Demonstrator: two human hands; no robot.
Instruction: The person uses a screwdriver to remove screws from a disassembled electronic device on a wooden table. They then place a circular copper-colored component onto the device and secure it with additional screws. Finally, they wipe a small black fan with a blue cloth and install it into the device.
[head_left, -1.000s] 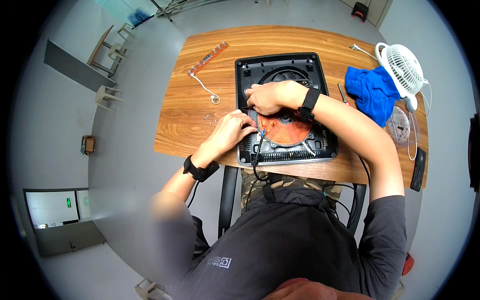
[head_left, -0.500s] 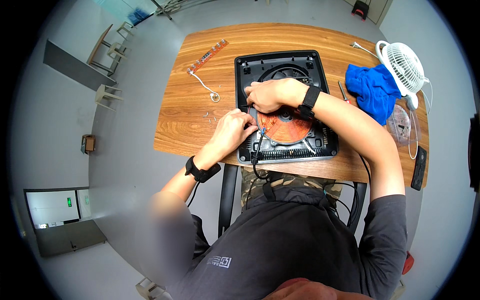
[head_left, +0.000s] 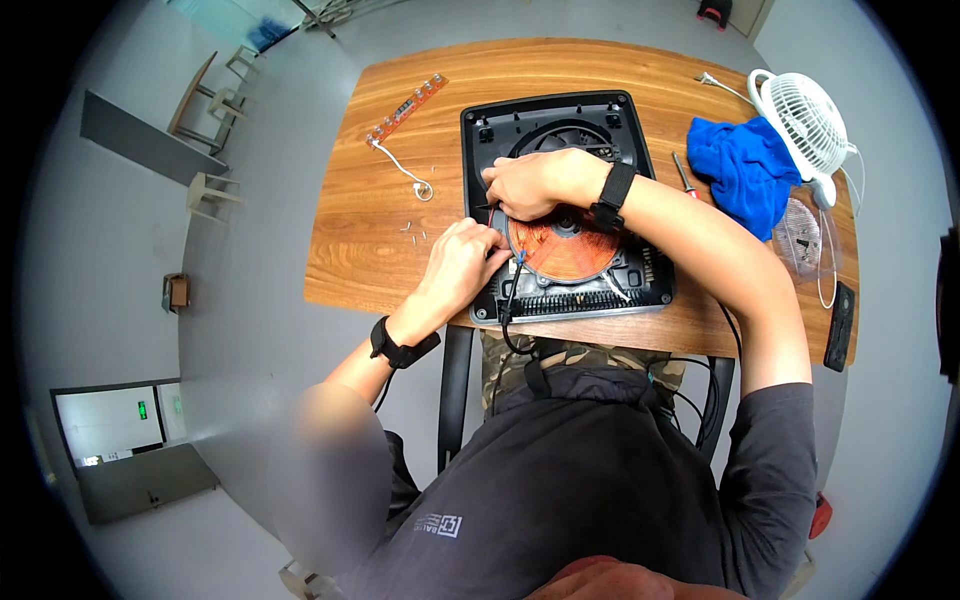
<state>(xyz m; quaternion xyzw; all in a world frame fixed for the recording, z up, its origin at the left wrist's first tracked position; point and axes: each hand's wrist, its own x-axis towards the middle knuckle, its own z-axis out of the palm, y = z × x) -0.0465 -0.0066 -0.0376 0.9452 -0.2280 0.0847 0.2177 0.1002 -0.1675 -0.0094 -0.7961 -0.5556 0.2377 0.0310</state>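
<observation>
An opened induction cooker with a black casing (head_left: 655,270) lies in front of me, its round copper coil (head_left: 560,255) exposed. My left hand (head_left: 462,262) is at the coil's left rim, thumb and fingers pressed together; whatever they pinch is too small to make out. Just above, my right hand (head_left: 532,186) reaches across the casing with curled fingers pointing down near its left wall. Its palm side and fingertips are mostly hidden. Behind it a black fan (head_left: 575,140) shows in part. A black cord (head_left: 508,305) runs over the casing's near edge.
Left on the table are a narrow circuit board (head_left: 407,108) with a white cable (head_left: 405,172) and several small screws (head_left: 413,237). To the right lie a screwdriver (head_left: 684,173), a blue cloth (head_left: 742,170), a white fan (head_left: 805,120), a clear plastic tray (head_left: 800,240) and a black strip (head_left: 840,325).
The view has shifted slightly, so the table sits a little higher. Both hands stay at the coil's left side with hardly any movement.
</observation>
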